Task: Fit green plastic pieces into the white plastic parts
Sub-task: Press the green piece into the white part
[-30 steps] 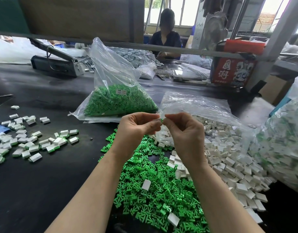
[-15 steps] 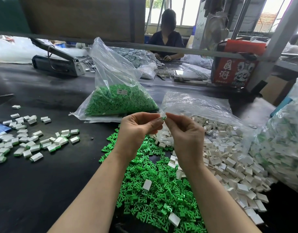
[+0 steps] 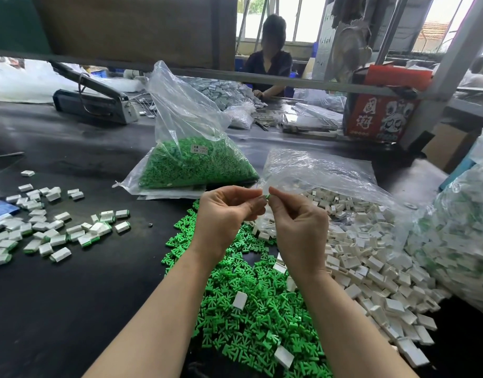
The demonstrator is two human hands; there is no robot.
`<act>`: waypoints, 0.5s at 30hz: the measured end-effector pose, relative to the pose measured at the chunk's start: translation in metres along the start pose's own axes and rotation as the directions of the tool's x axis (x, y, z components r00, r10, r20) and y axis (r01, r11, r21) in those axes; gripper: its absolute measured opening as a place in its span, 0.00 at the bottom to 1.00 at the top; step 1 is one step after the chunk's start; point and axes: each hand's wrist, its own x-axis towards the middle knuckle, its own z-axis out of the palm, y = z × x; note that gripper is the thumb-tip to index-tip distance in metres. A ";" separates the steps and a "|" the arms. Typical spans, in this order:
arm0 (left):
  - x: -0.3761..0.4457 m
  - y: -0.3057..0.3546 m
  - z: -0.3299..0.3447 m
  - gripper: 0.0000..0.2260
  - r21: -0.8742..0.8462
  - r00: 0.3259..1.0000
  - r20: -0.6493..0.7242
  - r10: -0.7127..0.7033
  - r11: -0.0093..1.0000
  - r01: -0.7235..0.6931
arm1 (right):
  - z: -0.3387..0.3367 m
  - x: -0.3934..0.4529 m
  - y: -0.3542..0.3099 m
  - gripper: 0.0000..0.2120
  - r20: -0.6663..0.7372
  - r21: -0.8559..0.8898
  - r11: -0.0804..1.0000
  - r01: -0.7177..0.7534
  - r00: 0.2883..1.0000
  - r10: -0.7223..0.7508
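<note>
A: What are the two hands doing?

B: They are up in the air, close together, above the black table. The left hand has its fingers curled in, and the right hand does too.

A: Is something in them?

B: Yes. A small green piece peeks out between the fingertips of both hands. Each grip pinches it. I cannot tell if a white part is hidden in there too.

A: Where are the other pieces?

B: A big pile of green pieces lies on the table right under the arms. A pile of white parts lies just beside it on the right, spilling out of a clear bag.

A: And on the left?

B: White parts with green ends are spread out there. Farther back sits a bag of green pieces. Another person sits far across the table.
</note>
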 end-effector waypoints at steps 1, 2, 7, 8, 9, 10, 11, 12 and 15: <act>0.000 0.000 0.000 0.04 0.005 1.000 0.001 0.007 1.000 -0.007 | 0.000 0.000 0.000 0.09 0.003 -0.001 1.000 -0.001 1.000 0.001; 0.000 -0.001 -0.001 0.05 0.009 1.000 0.004 0.012 1.000 -0.012 | -0.001 0.001 0.001 0.09 0.006 -0.001 1.000 -0.001 1.000 0.001; 0.002 -0.003 -0.007 0.10 0.028 0.999 0.027 0.026 0.999 -0.027 | -0.003 0.003 0.001 0.09 0.049 -0.023 0.998 0.053 0.997 -0.051; 0.003 -0.003 -0.008 0.12 0.033 0.999 0.035 0.028 0.999 -0.029 | -0.004 0.003 0.000 0.09 0.062 -0.018 0.998 0.057 0.996 -0.056; 0.003 -0.003 -0.009 0.13 0.035 0.999 0.044 0.029 0.999 -0.031 | -0.005 0.003 0.000 0.09 0.077 -0.009 0.998 0.056 0.996 -0.055; 0.003 -0.002 -0.010 0.13 0.033 0.998 0.051 0.031 0.999 -0.033 | -0.006 0.004 0.000 0.09 0.093 0.004 0.999 0.050 0.994 -0.050; 0.003 -0.002 -0.011 0.13 0.032 0.998 0.058 0.034 0.999 -0.036 | -0.006 0.004 -0.001 0.09 0.109 0.023 0.999 0.040 0.993 -0.042; 0.003 -0.001 -0.012 0.13 0.030 0.997 0.065 0.040 0.999 -0.042 | -0.007 0.004 -0.001 0.09 0.126 0.045 0.999 0.026 0.991 -0.032; 0.003 0.002 -0.015 0.09 0.024 0.994 0.090 0.056 0.998 -0.058 | -0.011 0.007 -0.002 0.08 0.193 0.106 0.994 -0.028 0.981 0.007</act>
